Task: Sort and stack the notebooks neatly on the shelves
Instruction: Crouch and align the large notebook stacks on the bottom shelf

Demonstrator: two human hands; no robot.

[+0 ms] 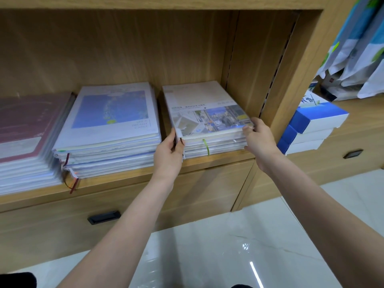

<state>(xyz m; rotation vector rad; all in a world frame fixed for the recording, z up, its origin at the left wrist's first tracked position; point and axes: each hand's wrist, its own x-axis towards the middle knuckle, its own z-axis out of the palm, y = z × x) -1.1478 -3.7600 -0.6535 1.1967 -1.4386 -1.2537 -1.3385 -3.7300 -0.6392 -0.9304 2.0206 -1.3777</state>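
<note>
Now both my hands are at the right stack of notebooks [209,142], which lies on the wooden shelf [128,177], in its right end, close to the side wall of the compartment. My left hand [169,156] is at the front left corner of this stack; the thumb lies on the left side edge and the other fingers are curled against the front of the stack, so the hand grips that corner. My right hand [259,140] is at the front right corner; its fingertips pinch the edge of the top notebook [205,109], the one with a street photo on the cover, and the palm is beside the lower notebooks. A green ribbon [206,147] hangs down over the front of the stack, between my two hands.

Just beside, to the left, stands the middle stack [108,142] with a blue picture on its top cover, and it is less even, with some notebooks pushed out in front. Red ribbons [72,183] hang from it over the shelf edge. Further left is a stack with a dark red cover [31,121]. Under the shelf there is a drawer with a black handle [104,217]. At the right, outside the compartment, blue and white boxes [311,129] lie one on another.
</note>
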